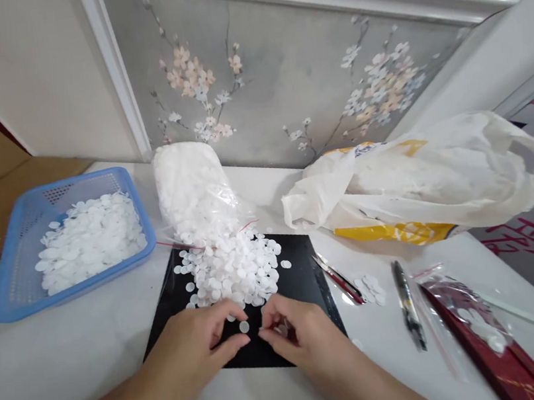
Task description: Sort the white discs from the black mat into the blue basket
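A heap of small white discs [236, 264] lies on a black sheet [300, 255], spilling from the mouth of a clear plastic bag [192, 184]. My left hand [207, 339] is at the near side of the heap, thumb and forefinger apart around a single disc [244, 327] on the sheet. Just to its right, my right hand [294, 329] has its fingers curled and pinched together, with several white discs showing inside the curl.
A blue basket [6, 286] of white discs stands at the left. A white and yellow plastic bag [420, 184] lies at the back right. Nearer are tweezers [339, 279], a few loose discs [371, 290], a pen [407, 306] and a clear packet [464, 311] over something red.
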`<state>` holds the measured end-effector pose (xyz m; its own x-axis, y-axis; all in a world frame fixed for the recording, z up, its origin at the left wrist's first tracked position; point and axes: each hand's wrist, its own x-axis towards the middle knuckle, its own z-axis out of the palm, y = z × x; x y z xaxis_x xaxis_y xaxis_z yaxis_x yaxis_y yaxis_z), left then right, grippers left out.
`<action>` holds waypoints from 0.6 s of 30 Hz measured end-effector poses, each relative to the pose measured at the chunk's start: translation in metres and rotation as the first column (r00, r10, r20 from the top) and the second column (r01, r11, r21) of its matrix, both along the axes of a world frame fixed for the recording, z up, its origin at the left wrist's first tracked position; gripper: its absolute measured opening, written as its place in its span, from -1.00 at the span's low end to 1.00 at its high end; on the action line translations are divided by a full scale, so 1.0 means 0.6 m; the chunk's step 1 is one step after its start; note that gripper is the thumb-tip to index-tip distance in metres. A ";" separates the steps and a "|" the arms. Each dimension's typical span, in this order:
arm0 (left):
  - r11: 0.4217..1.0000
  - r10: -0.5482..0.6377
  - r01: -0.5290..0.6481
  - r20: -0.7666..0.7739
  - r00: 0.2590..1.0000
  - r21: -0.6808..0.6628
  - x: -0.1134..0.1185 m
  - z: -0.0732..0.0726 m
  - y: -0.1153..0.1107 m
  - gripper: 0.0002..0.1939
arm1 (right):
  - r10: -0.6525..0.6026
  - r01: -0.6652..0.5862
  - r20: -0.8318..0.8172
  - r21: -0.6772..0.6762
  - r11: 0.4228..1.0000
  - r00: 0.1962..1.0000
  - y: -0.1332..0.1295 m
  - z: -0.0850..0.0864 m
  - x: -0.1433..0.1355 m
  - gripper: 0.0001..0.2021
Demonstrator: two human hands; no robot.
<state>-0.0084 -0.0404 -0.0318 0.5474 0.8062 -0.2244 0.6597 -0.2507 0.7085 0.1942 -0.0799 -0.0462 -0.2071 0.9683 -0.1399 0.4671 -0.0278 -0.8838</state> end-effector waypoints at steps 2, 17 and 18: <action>0.936 -0.165 0.219 -0.205 0.965 0.277 0.006 -0.014 -0.007 -0.86 | -0.091 0.070 -0.166 -0.132 0.989 0.982 0.004 0.015 0.014 -0.86; 0.824 -0.187 0.314 -0.297 0.937 0.472 0.010 -0.024 -0.024 -0.75 | -0.034 0.003 -0.161 -0.190 0.982 0.986 0.006 0.053 0.042 -0.84; 0.877 -0.140 0.225 -0.223 0.965 0.425 0.009 -0.018 -0.019 -0.78 | -0.021 -0.001 -0.120 -0.181 0.983 0.993 0.005 0.055 0.039 -0.82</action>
